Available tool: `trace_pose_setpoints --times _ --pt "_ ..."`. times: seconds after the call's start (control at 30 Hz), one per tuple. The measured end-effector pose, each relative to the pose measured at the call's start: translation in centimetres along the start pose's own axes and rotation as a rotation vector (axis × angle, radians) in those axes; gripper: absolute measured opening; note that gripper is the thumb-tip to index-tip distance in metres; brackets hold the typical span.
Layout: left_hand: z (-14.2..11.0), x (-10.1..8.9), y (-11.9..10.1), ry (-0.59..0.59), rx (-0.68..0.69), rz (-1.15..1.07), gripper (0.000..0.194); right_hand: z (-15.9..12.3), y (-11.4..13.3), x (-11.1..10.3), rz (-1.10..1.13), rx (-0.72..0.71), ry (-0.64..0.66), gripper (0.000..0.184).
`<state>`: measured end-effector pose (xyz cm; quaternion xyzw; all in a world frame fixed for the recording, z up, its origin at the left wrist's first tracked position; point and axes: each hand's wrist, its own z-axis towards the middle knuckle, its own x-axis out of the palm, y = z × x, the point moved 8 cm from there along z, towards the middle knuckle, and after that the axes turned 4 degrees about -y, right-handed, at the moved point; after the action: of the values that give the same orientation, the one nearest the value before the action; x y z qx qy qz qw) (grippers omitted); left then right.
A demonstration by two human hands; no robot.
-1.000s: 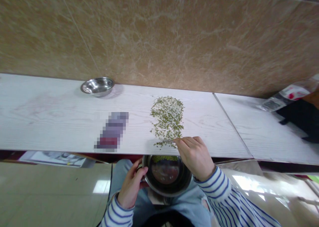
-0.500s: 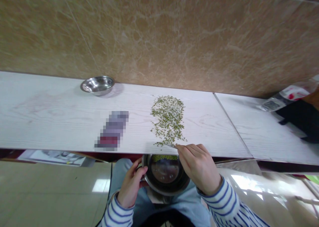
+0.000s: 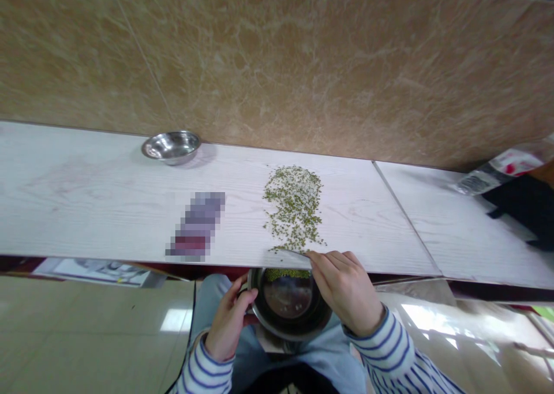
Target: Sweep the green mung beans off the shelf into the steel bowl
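Mung beans [image 3: 293, 209] mixed with small white grains lie spread in a patch on the white table [image 3: 108, 209]. Closed around a thin metal utensil [image 3: 294, 252], my right hand [image 3: 344, 290] is at the table's front edge, by the near end of the patch. The utensil's tip touches the table beside some beans; its exact kind is unclear. Just below the edge, my left hand [image 3: 231, 319] grips the left side of a metal pot [image 3: 288, 327] above my lap. Green beans [image 3: 285, 274] lie along the pot's far inner side.
A shiny steel bowl [image 3: 172, 147] stands near the wall at the back left. A blurred-out flat item [image 3: 197, 226] lies left of the beans. At the far right are a plastic package [image 3: 497, 169] and black cloth [image 3: 526, 203].
My right hand has come slightly toward me and to the right with the utensil, reaching the table's front edge. My left hand and the pot stay nearly in place.
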<state>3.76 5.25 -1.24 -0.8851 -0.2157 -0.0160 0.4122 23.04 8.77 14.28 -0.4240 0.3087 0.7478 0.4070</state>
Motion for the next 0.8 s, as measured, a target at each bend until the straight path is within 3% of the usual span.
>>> trace_pose_setpoints --times 0.33,0.8 --pt "0.42 -0.13 0.23 0.019 0.01 0.011 0.059 0.1 -0.97 -0.21 -0.004 0.044 -0.024 0.019" --pt "0.41 -0.31 0.07 0.012 0.02 0.016 0.058 0.58 -0.34 -0.23 0.015 0.022 0.0 0.018"
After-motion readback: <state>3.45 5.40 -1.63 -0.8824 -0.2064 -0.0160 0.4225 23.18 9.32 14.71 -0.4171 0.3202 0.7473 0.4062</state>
